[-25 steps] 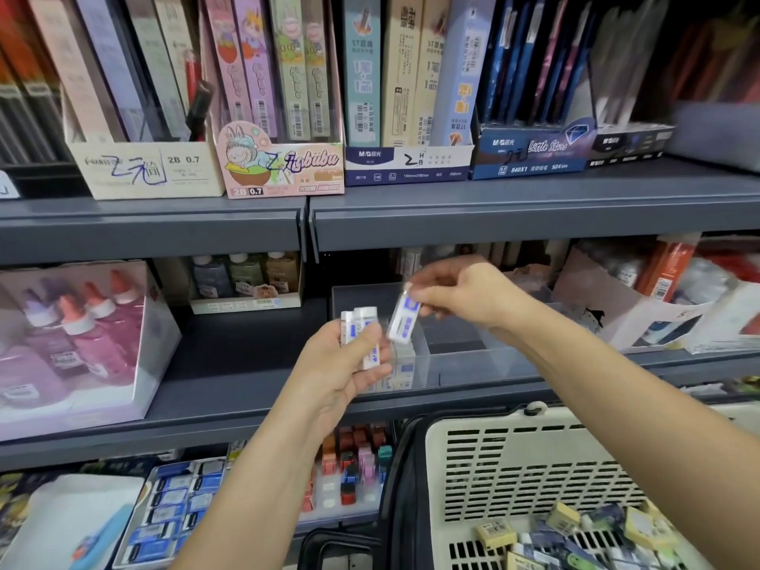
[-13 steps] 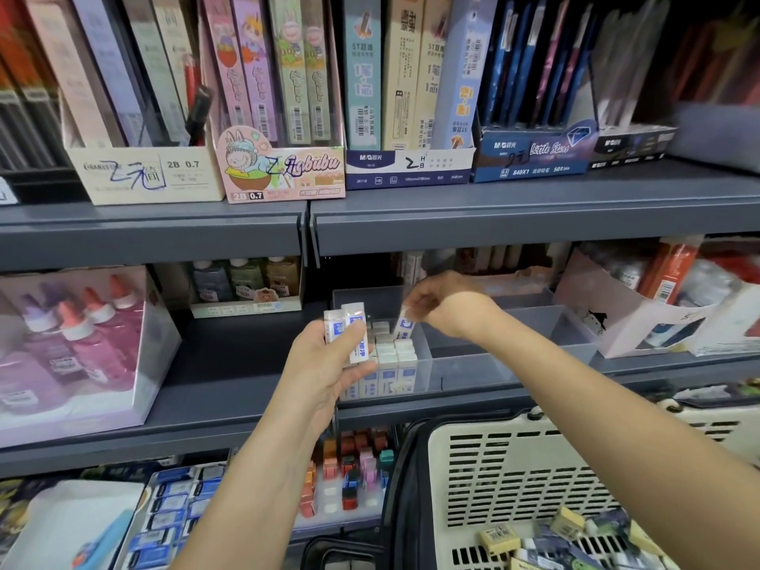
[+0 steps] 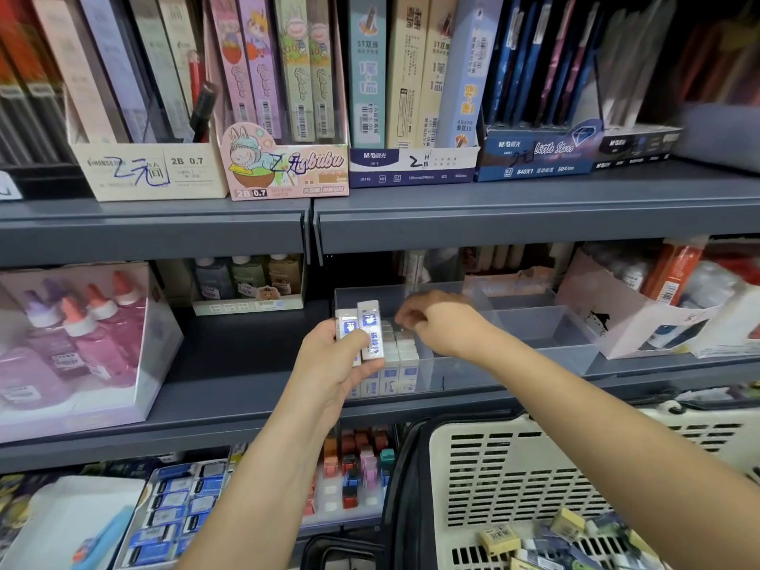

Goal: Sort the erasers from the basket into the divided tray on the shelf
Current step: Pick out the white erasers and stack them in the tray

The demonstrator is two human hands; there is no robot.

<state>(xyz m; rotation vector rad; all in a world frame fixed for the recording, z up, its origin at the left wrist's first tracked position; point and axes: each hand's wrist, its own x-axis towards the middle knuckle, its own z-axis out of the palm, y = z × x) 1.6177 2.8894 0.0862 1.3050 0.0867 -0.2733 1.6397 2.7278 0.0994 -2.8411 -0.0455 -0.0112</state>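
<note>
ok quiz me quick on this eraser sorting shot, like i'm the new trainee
1. True or false: the left hand holds white block erasers with blue print.
2. Pick one: the right hand reaches into
A) the clear plastic divided tray
B) the box of pink bottles
C) the pencil-lead boxes on the upper shelf
3. Fill the gap: the loose yellow block erasers lie in the cream slotted plastic ____.

Key: 1 true; 2 A; 3 basket.
</note>
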